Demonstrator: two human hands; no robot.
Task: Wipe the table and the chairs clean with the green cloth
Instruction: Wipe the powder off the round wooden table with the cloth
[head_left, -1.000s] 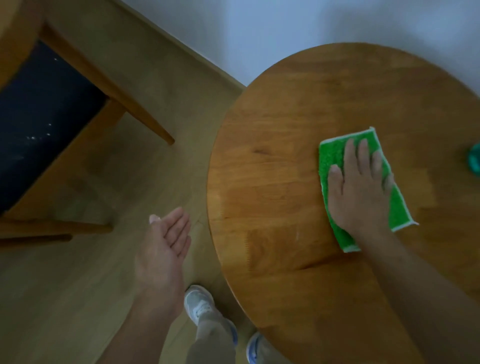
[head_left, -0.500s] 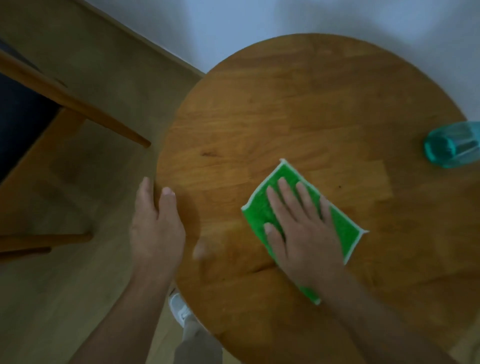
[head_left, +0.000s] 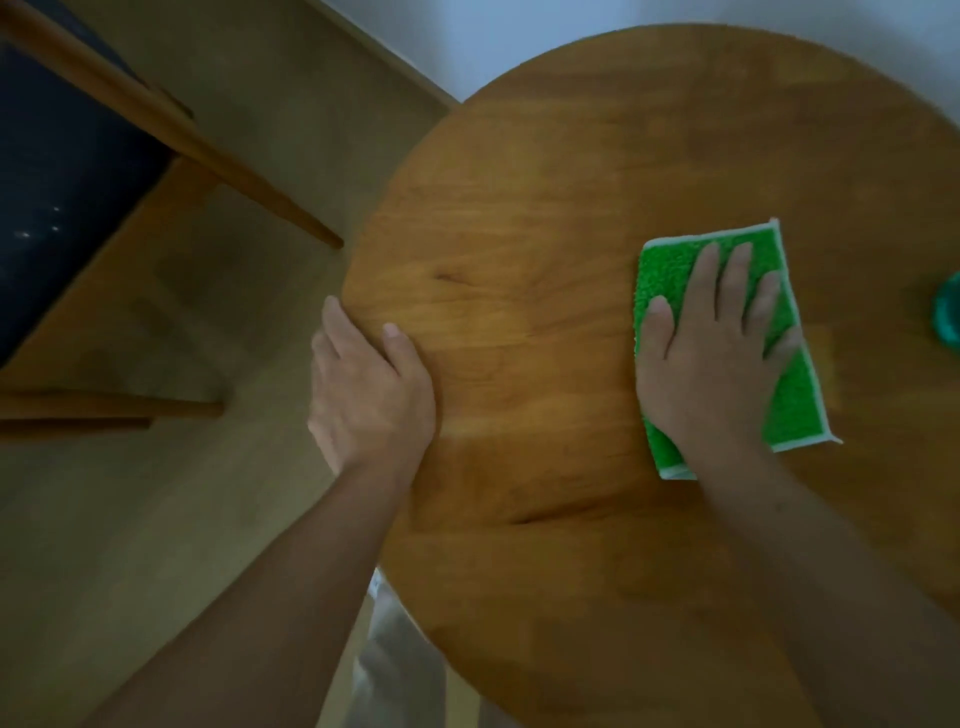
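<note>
While the right hand (head_left: 711, 358) lies flat on the green cloth (head_left: 670, 270), the fingers are straight and slightly spread, pressing the cloth down against the table (head_left: 545, 218) rather than curling round it. The cloth is a rectangular pad of bright green, nubby pile with a narrow white stitched border along its edges; the border shows clearly at the upper edge, the right edge and the lower corners. It lies flat on the right-hand part of the tabletop, tilted slightly, with its long side running away from the person. The palm and fingers cover the middle of the cloth, so that green pile shows above the fingertips, left of the thumb and along the right side. The table is round, of warm brown wood with visible plank joints and grain marks. The left hand (head_left: 369, 389) rests on the left rim of the table: the thumb lies on top of the surface, and the fingers reach over the edge; whether they curl under it cannot be told. At the right border of the view, a teal translucent object (head_left: 948, 317) stands on the table, well apart from the cloth and mostly cut off. To the left of the table, a wooden chair (head_left: 171, 130) with a dark seat stands on the floor (head_left: 130, 519).
</note>
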